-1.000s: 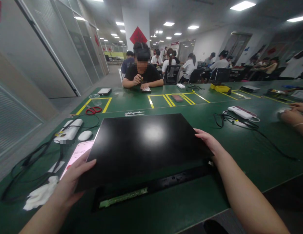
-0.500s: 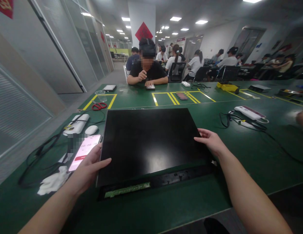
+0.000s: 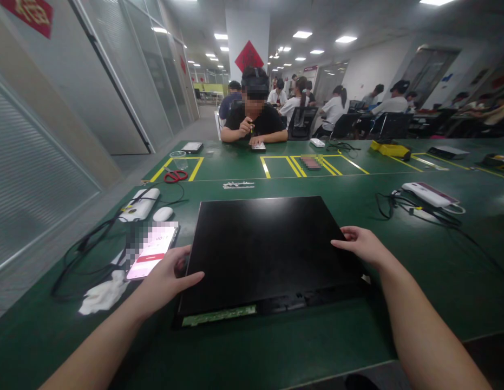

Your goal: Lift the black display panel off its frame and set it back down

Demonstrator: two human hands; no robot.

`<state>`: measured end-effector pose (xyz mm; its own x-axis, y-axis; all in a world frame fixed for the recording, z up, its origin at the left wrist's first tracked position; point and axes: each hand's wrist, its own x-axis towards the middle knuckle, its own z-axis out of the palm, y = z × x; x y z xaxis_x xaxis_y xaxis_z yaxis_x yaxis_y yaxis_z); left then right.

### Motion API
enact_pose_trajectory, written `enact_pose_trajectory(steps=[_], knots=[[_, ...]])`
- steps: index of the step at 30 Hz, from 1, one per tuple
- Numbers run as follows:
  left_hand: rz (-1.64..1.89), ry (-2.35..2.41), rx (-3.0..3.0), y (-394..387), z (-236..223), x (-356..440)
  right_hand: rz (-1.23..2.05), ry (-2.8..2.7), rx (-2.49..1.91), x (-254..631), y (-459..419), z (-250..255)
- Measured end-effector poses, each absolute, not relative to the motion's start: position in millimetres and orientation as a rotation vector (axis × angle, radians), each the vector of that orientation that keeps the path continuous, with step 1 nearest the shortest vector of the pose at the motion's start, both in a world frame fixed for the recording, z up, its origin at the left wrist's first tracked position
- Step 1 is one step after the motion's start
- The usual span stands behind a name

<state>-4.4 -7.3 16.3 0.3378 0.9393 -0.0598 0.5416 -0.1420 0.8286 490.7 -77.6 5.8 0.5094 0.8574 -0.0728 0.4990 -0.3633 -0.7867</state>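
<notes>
A flat black display panel (image 3: 263,249) lies low over the green table in front of me. A dark strip (image 3: 300,299) runs along its near edge, with a narrow green circuit board (image 3: 219,315) at the left end. My left hand (image 3: 176,276) grips the panel's left edge, thumb on top and fingers partly hidden beneath. At the right edge, my right hand (image 3: 359,245) holds it the same way. A lit phone (image 3: 154,252) lies just beyond my left hand, beside a crumpled white cloth (image 3: 103,293).
Left of the panel are a white mouse-like object (image 3: 163,214), a white device (image 3: 141,205) with black cables, and red-handled scissors (image 3: 176,176). Small white pieces (image 3: 239,184) lie behind it. Another white device (image 3: 430,195) with cables is at right. A person (image 3: 255,116) sits opposite.
The panel has come down closer to the table and its near edge now meets the dark strip. Both hands moved with it. Small white pieces behind the panel have come into view.
</notes>
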Motion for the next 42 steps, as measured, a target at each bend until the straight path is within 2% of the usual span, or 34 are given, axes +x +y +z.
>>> enact_pose_trajectory(steps=[19,27,36,42], knots=[[0.566,1.441,1.891,-15.1,11.0,3.8,0.506,-1.271,-2.154,494.8,-72.8,-3.4],[0.579,1.392,2.031,-17.4,8.6,2.2,0.651,-1.146,-2.123,491.9,-73.5,-5.8],[0.264,1.056,2.413,-28.0,4.8,3.5,0.651,-1.097,-2.1,497.4,-73.2,-7.2],[0.251,1.105,2.4,-27.6,4.0,6.7,0.939,-0.982,-1.883,501.4,-76.0,-7.0]])
